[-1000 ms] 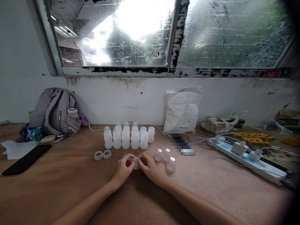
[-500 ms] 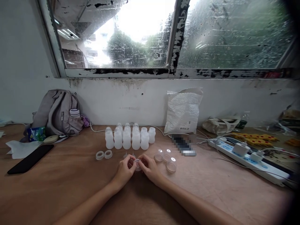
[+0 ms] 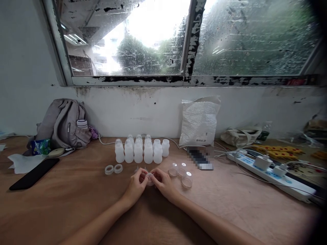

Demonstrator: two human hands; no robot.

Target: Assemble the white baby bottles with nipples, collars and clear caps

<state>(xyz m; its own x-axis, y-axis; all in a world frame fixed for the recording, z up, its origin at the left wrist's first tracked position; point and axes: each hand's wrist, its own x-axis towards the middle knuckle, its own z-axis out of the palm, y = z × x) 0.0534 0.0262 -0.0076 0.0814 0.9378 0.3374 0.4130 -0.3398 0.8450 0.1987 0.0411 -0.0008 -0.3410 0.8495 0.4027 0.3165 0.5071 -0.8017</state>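
- Jointly, a translucent bottle ring (image 3: 150, 182) is pinched between the left hand (image 3: 136, 184) and right hand (image 3: 163, 183), lower centre of the frame.
- Frosted bottles (image 3: 138, 153) are grouped upright, left of centre.

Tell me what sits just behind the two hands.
Behind the left hand and right hand, the pointed tips of two clear pieces show, their lower parts partly covered by the hands. Farther back stand white bottles. Anything else the hands hide cannot be seen.
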